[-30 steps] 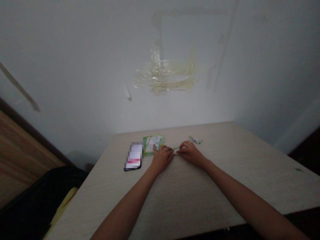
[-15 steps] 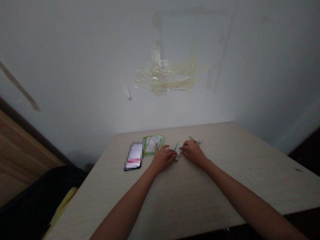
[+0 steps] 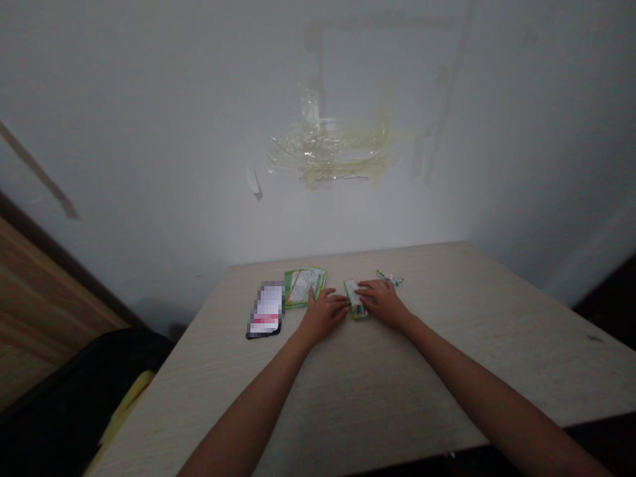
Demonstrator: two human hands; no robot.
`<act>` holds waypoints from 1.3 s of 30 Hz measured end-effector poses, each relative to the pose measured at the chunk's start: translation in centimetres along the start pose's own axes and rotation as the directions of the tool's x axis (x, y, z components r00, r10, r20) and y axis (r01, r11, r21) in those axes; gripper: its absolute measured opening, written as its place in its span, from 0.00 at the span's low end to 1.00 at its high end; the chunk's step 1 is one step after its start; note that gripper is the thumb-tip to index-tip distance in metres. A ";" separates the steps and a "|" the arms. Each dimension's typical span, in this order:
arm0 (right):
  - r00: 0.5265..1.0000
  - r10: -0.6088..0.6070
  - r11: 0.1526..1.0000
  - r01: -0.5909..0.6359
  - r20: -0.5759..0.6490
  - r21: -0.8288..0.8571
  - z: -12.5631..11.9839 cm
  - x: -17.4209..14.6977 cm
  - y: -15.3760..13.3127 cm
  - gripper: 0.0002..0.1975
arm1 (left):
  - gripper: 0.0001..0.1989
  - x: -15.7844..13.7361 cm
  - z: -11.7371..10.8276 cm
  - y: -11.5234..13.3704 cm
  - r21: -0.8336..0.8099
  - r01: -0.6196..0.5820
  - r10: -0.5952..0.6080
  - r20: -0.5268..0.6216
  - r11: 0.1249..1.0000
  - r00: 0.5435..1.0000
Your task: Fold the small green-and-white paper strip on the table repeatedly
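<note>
A small green-and-white printed packet [image 3: 358,310] lies on the table between my hands. My right hand [image 3: 385,305] rests over its right side, fingers stretched out flat and covering part of it. On the other side my left hand [image 3: 325,316] has its fingers spread, with the tips at or close to the packet's left edge; I cannot tell if they touch. Just beyond my left thumb is a pile of flat green-and-white packets [image 3: 299,287]. Behind my right hand sits a small green-and-white crumpled piece [image 3: 392,277], partly hidden by that hand.
To the left of the pile lies a dark-edged phone [image 3: 264,334] with its screen blurred out. The pale wooden table [image 3: 318,391] meets a wall [image 3: 173,132] bearing old tape [image 3: 342,156]. A dark item with a yellow piece [image 3: 126,404] is beside the table's left edge.
The packet between my hands has turned, its near end swinging right, and more of its printed face shows. My right fingers have flattened out over it. My left hand has barely moved.
</note>
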State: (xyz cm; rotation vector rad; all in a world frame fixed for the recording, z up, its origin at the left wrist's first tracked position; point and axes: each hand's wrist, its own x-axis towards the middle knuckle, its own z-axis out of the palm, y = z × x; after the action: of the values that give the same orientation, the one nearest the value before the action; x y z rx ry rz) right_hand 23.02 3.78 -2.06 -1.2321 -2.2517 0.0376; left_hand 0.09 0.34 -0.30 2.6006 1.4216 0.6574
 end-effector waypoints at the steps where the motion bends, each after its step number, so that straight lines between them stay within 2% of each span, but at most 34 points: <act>1: 1.000 -0.006 1.000 0.006 0.003 0.002 0.1 0.0 0.1 0.14 | 0.15 0.0 0.1 -0.1 0.001 0.002 -0.002 0.004 1.000 1.000; 14: 0.999 -0.037 0.998 0.038 0.004 -0.047 0.1 0.1 -0.9 0.14 | 0.12 0.0 0.4 -0.3 0.057 0.012 -0.009 -0.059 0.998 0.998; 39: 0.997 -0.069 0.991 0.072 0.036 -0.114 0.0 0.1 -1.3 0.13 | 0.12 0.0 0.7 -0.6 0.084 0.011 -0.004 -0.074 0.996 0.997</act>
State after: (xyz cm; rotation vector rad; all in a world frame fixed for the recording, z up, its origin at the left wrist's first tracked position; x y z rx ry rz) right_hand 21.99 3.08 -1.64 -1.2175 -2.3520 -0.1010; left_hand -0.07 0.75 -1.05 2.6593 1.5120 0.7149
